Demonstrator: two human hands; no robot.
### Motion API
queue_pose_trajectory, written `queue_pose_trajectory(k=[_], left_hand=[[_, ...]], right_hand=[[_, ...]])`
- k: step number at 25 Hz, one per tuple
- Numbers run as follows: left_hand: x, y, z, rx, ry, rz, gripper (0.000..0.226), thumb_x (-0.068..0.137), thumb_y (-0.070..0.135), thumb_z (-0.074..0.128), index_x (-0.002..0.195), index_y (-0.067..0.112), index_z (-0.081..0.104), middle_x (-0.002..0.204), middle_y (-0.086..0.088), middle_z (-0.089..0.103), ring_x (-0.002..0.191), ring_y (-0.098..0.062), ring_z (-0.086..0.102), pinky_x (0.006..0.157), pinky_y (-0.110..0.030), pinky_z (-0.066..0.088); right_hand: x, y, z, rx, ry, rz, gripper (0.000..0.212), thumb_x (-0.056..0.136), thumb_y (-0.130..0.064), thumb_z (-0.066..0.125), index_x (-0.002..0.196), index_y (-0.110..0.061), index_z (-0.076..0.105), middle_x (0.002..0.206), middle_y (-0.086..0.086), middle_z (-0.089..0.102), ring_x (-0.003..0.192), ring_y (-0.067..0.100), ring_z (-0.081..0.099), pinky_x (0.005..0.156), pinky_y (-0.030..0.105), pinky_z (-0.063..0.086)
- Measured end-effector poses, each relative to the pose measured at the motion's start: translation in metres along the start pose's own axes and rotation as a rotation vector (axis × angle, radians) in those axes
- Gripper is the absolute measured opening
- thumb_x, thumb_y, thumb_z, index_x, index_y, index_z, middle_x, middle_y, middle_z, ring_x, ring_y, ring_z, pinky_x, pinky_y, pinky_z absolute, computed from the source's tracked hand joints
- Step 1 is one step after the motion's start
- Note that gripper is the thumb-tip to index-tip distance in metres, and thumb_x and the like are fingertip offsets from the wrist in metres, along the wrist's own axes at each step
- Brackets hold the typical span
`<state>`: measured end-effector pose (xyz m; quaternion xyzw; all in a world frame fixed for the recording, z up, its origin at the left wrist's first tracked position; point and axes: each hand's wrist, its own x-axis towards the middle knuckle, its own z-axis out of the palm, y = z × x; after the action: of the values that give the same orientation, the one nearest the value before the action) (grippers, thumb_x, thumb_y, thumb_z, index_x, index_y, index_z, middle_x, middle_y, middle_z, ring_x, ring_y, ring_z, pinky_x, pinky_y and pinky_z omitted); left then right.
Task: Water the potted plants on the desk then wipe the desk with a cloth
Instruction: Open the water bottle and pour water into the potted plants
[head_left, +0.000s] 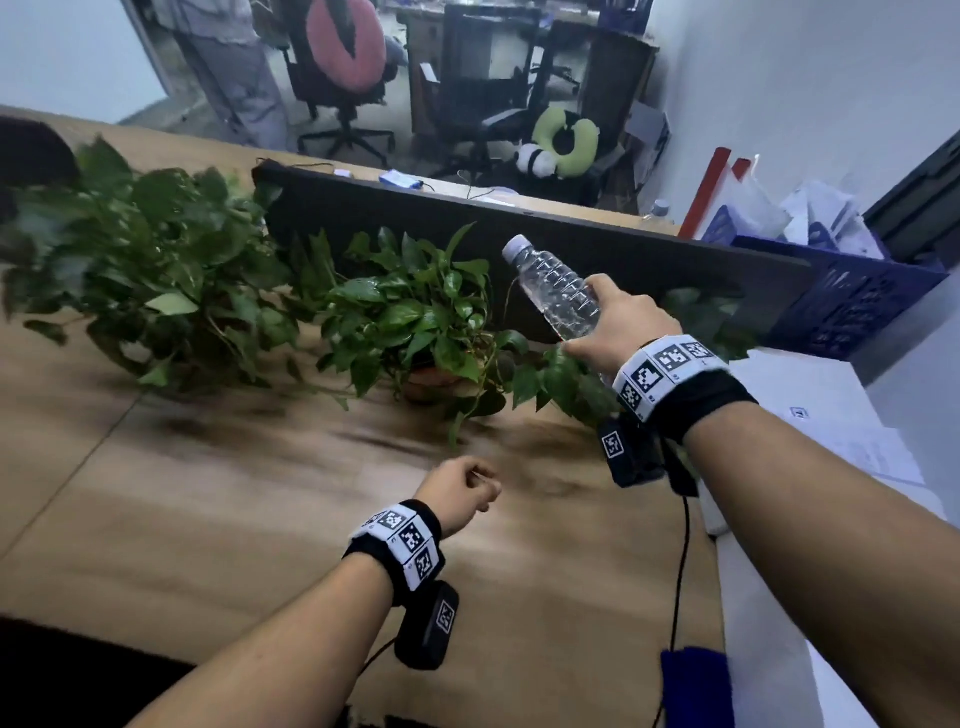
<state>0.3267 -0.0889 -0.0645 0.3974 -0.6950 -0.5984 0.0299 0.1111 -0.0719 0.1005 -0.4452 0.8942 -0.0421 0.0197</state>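
My right hand (621, 325) grips a clear plastic water bottle (553, 288) by its base, tilted up and to the left with its white-capped neck over the middle potted plant (415, 322). That leafy plant stands in a terracotta pot (434, 382) on the wooden desk (208, 493). A larger leafy plant (140, 260) stands to its left, its pot hidden by leaves. My left hand (457, 493) is curled into a loose fist above the desk, holding nothing. A blue cloth (696, 686) lies at the desk's near right edge.
A dark partition board (571, 244) runs behind the plants. A blue crate (852, 306) with papers sits at the right. White papers (831, 431) lie to the right of the desk. A black cable (680, 571) hangs from my right wrist. Office chairs stand beyond the partition.
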Motion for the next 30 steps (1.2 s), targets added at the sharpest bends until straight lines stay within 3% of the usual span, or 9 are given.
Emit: queue_pose_trajectory(k=[4, 7, 14, 18, 21, 24, 30], left_hand=[[0.000, 0.005, 0.012, 0.004, -0.009, -0.003, 0.021, 0.085, 0.026, 0.061, 0.103, 0.016, 0.062, 0.088, -0.006, 0.072, 0.078, -0.017, 0.071, 0.078, -0.032, 0.054], [-0.002, 0.010, 0.022, -0.017, -0.029, -0.008, 0.020, 0.086, 0.025, 0.061, 0.104, 0.014, 0.062, 0.084, -0.004, 0.069, 0.078, -0.018, 0.070, 0.081, -0.033, 0.054], [0.001, 0.014, 0.020, -0.031, -0.016, -0.016, 0.016, 0.086, 0.025, 0.059, 0.100, 0.018, 0.062, 0.084, -0.004, 0.071, 0.081, -0.017, 0.071, 0.082, -0.033, 0.053], [-0.010, -0.005, 0.018, -0.047, -0.030, -0.039, 0.013, 0.086, 0.026, 0.058, 0.097, 0.020, 0.061, 0.083, -0.003, 0.071, 0.082, -0.018, 0.071, 0.078, -0.031, 0.053], [-0.017, -0.014, 0.020, -0.066, -0.041, -0.043, 0.010, 0.084, 0.027, 0.059, 0.094, 0.024, 0.060, 0.081, 0.000, 0.070, 0.080, -0.016, 0.071, 0.066, -0.024, 0.048], [-0.025, -0.020, 0.018, -0.067, -0.042, -0.046, 0.011, 0.084, 0.029, 0.060, 0.094, 0.025, 0.061, 0.080, 0.002, 0.071, 0.078, -0.013, 0.070, 0.065, -0.023, 0.047], [-0.051, -0.030, -0.013, -0.054, 0.082, -0.095, 0.014, 0.084, 0.028, 0.059, 0.096, 0.021, 0.062, 0.081, 0.001, 0.071, 0.076, -0.013, 0.070, 0.061, -0.022, 0.045]], right_hand=[[-0.006, 0.021, -0.007, -0.233, -0.021, -0.039, 0.056, 0.066, -0.046, 0.067, 0.114, -0.038, 0.038, 0.071, -0.003, 0.048, 0.061, 0.024, 0.050, 0.055, 0.032, 0.038], [-0.009, 0.036, -0.015, -0.382, -0.003, -0.087, 0.054, 0.068, -0.036, 0.065, 0.117, -0.038, 0.040, 0.082, 0.000, 0.055, 0.064, 0.025, 0.052, 0.052, 0.031, 0.034], [0.007, 0.019, -0.033, -0.553, 0.024, -0.173, 0.036, 0.075, -0.012, 0.054, 0.107, -0.026, 0.046, 0.066, -0.001, 0.043, 0.058, 0.026, 0.047, 0.045, 0.030, 0.026], [0.004, 0.004, -0.033, -0.576, 0.013, -0.230, 0.027, 0.079, -0.012, 0.050, 0.104, -0.021, 0.049, 0.066, 0.000, 0.043, 0.059, 0.026, 0.045, 0.048, 0.031, 0.027], [-0.001, 0.006, -0.037, -0.561, 0.022, -0.204, 0.028, 0.079, -0.012, 0.050, 0.106, -0.020, 0.049, 0.066, 0.000, 0.042, 0.060, 0.026, 0.044, 0.053, 0.032, 0.031], [-0.007, 0.008, -0.037, -0.557, 0.035, -0.162, 0.029, 0.078, -0.013, 0.051, 0.105, -0.021, 0.048, 0.064, 0.000, 0.039, 0.063, 0.026, 0.044, 0.056, 0.035, 0.034], [-0.005, -0.014, -0.033, -0.553, 0.004, -0.258, 0.032, 0.069, -0.019, 0.060, 0.098, -0.027, 0.049, 0.062, -0.003, 0.039, 0.051, 0.020, 0.039, 0.047, 0.030, 0.027]])
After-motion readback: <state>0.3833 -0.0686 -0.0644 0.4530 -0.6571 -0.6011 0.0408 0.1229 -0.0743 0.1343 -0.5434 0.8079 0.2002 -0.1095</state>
